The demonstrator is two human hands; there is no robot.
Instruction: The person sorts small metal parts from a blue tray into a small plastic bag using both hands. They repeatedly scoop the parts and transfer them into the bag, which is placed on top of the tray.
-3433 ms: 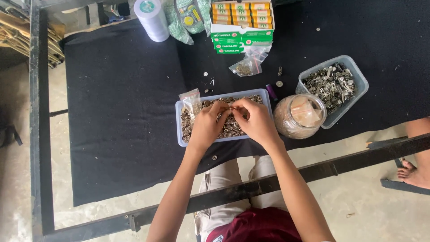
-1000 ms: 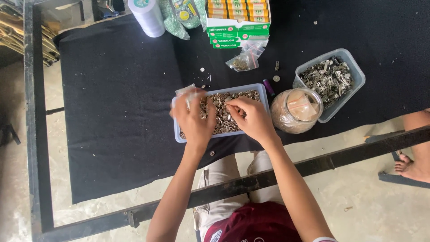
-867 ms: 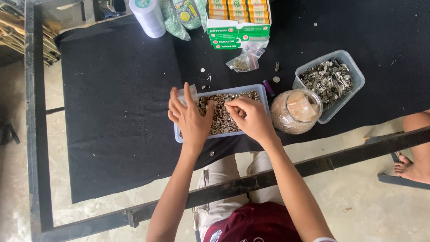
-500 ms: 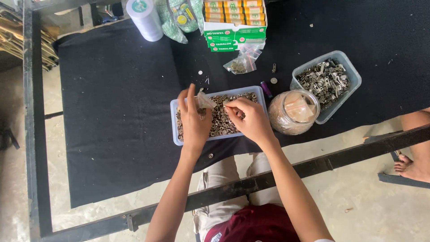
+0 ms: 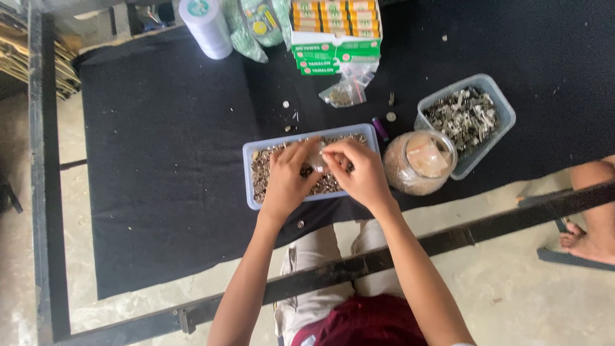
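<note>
A pale blue plastic tray full of small metal parts lies on the black cloth. Both hands meet over the tray's middle. My left hand holds a small clear plastic bag by its left side. At the bag's right edge, the fingertips of my right hand pinch it. What is inside the bag is too small to tell.
A round clear jar stands right of the tray, with a second tub of metal pieces behind it. Stacked green and orange boxes, a white roll and a small bag lie farther back. Another person's foot is at the right.
My left hand lifted off the tray's left end with the small bag and came back over the middle, where my right hand has joined it at the bag.
</note>
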